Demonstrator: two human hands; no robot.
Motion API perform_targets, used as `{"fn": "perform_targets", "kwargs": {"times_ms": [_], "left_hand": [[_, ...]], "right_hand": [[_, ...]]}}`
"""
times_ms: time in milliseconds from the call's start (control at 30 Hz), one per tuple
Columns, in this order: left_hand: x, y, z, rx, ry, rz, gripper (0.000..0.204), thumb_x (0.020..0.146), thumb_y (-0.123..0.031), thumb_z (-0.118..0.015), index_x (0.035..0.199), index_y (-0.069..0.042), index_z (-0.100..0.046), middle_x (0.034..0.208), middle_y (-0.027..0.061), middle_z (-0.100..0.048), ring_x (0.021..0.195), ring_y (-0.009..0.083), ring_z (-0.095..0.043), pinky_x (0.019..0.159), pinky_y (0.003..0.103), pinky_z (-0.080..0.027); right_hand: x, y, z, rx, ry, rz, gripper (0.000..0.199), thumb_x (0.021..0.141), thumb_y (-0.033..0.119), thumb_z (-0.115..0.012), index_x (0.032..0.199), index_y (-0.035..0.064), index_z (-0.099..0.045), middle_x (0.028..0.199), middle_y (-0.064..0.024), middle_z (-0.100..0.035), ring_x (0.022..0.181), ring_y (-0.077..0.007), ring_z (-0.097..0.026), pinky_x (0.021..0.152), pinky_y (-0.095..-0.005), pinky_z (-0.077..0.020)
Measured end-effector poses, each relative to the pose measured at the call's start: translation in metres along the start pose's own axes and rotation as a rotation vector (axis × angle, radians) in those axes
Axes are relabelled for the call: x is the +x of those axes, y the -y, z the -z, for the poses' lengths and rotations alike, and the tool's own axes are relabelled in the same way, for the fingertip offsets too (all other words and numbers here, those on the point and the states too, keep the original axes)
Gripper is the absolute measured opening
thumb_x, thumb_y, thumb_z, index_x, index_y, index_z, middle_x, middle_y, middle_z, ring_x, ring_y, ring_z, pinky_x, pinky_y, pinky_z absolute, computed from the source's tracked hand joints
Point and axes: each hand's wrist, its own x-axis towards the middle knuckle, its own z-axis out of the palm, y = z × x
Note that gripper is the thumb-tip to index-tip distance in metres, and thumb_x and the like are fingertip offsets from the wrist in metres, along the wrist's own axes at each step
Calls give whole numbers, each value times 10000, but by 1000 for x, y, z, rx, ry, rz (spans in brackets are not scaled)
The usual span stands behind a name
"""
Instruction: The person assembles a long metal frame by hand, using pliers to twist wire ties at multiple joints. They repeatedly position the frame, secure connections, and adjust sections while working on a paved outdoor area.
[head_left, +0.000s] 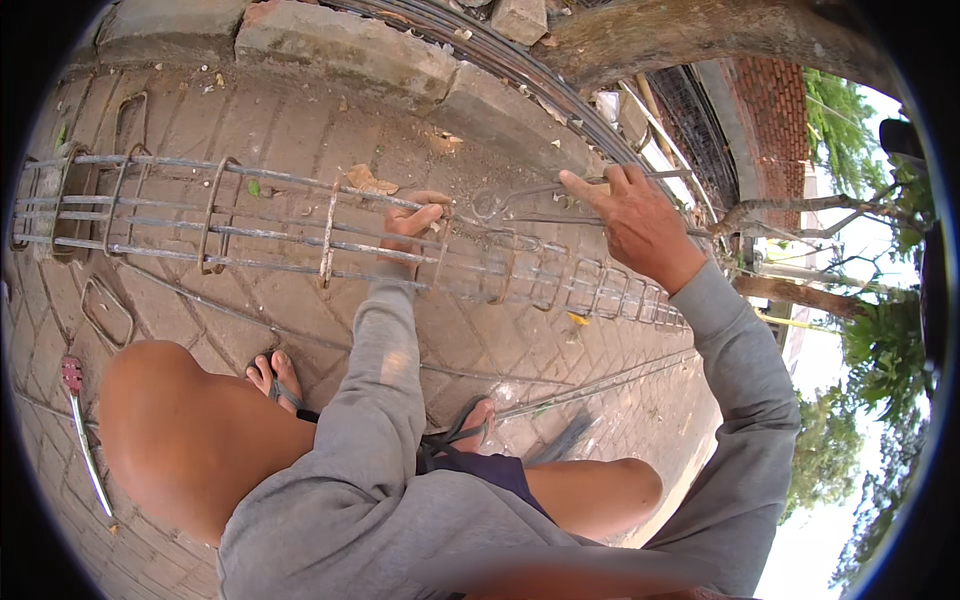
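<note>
We are holding the steel cage (328, 235), which is stretching across the brick paving (390, 130), with our left hand (410, 222), its fingers curling around the top bar. Our right hand (645, 225) is gripping a long-handled tool (548, 218), its head sitting near that bar. Ideally, we should be bracing the cage firmly, aligning the head squarely and guarding our left fingers.
</note>
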Motion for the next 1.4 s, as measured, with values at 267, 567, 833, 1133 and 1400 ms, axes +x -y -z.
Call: {"fn": "perform_targets", "kwargs": {"times_ms": [267,567,833,1133,1400], "left_hand": [[14,-8,-11,37,-65,90,193,901,-241,-777,946,-53,-768,803,-55,-628,654,44,-443,562,238,-310],[13,-19,-9,113,8,61,301,872,-310,-812,919,-14,-796,759,-11,-683,678,97,-535,614,299,-393],[15,-17,-9,106,24,49,284,873,-303,-791,917,-23,-801,792,11,-716,712,103,-577,641,302,-422],[15,-23,-7,149,73,47,271,876,-271,-768,914,-6,-804,801,51,-741,733,135,-625,669,315,-469],[15,-21,-10,160,77,-3,300,871,-286,-754,928,4,-806,811,70,-755,749,150,-635,715,331,-480]], "right_hand": [[65,4,2,-126,-30,144,747,900,-24,-569,1590,248,-474,1357,-213,-532,1310,-421,-504,1092,-486,-477],[86,0,11,-151,112,227,746,910,-27,-569,1594,255,-472,1388,-206,-521,1332,-416,-497,1101,-483,-474],[94,-15,10,-179,168,310,574,954,78,-624,1500,247,-574,1196,-87,-593,1161,-291,-577,939,-428,-530],[109,-46,-9,-33,338,227,195,983,266,-659,989,83,-729,891,-119,-713,922,-315,-708,767,-469,-563],[83,-32,-5,789,986,-222,352,993,314,-746,1007,-23,-642,791,-142,-695,643,-265,-697,620,-376,-568]]}}
